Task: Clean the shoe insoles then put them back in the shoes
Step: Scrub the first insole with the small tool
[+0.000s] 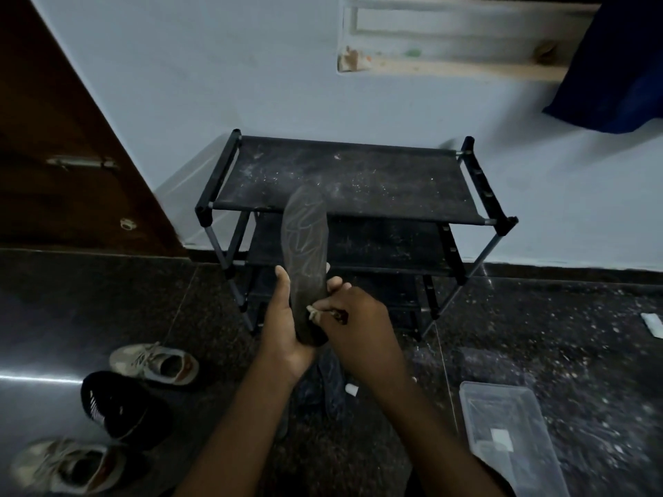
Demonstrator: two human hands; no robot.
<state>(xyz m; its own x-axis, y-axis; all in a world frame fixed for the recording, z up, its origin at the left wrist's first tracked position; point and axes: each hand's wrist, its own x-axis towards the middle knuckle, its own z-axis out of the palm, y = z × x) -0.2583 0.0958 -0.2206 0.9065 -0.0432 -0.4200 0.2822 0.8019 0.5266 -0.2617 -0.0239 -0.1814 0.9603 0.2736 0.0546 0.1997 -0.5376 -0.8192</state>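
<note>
You are holding the insole (305, 238) up in the air in front of the shoe rack (358, 181). Its rounded toe end is pointing away from you and overlapping the rack's front edge in the view. It is a long, dark, flat piece with a matt surface and a pattern of thin, pale branching lines.

Your left hand (283, 328) is cupping the heel end, with the thumb lying up along the insole's left edge and the fingers curling round from behind onto the right edge. Your right hand (362, 331) is pinching a small tool (324, 313) with a pale tufted tip and a glossy dark-brown handle. The tip is touching the insole's right edge near the heel.

The rack is standing against the pale wall, its black fabric shelves speckled with light dust and its metal tubes joined by black plastic corners.

On the polished, speckled stone floor (574, 335), three shoes are lying towards the left edge, all well apart from your hands. A beige mesh sneaker (154, 364) is lying nearest the rack, then a black shoe (114, 403), then a second beige sneaker (68, 464).

A clear rectangular plastic tub (509, 435) is sitting on the floor near the lower right corner.
</note>
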